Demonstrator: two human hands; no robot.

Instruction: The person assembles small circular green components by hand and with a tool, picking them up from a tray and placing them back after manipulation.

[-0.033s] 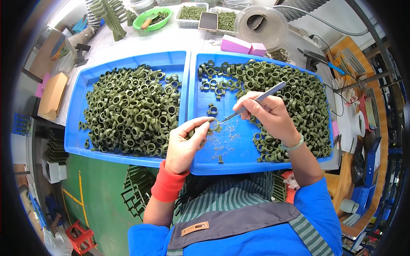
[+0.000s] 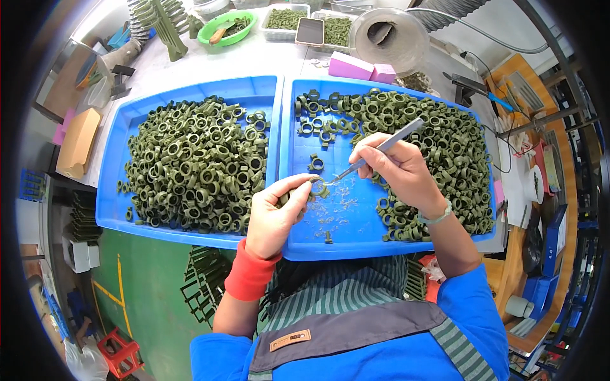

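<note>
My left hand (image 2: 274, 213), with a red wristband, pinches a small olive-green plastic ring part (image 2: 319, 188) above the right blue tray (image 2: 289, 190). In my right hand (image 2: 397, 166) is a slim grey metal scalpel-like knife (image 2: 397, 136), held like a pen with its tip at the ring's right edge. Fine pale shavings (image 2: 346, 203) lie on the tray floor below. A single ring part (image 2: 316, 163) lies just beyond my left fingers, and a small green fragment (image 2: 328, 237) lies near the front wall. My fingers hide some of the held part.
A large heap of ring parts (image 2: 432, 140) fills the right tray's far and right side. Another heap (image 2: 197, 165) fills the left blue tray (image 2: 109, 190). Behind stand a green bowl (image 2: 249, 28), a phone (image 2: 310, 31), pink blocks (image 2: 351, 65) and a round translucent hood (image 2: 406, 47).
My right hand and the knife have shifted very slightly, the handle's top end a little up and left. My left hand and the ring part stay in place.
</note>
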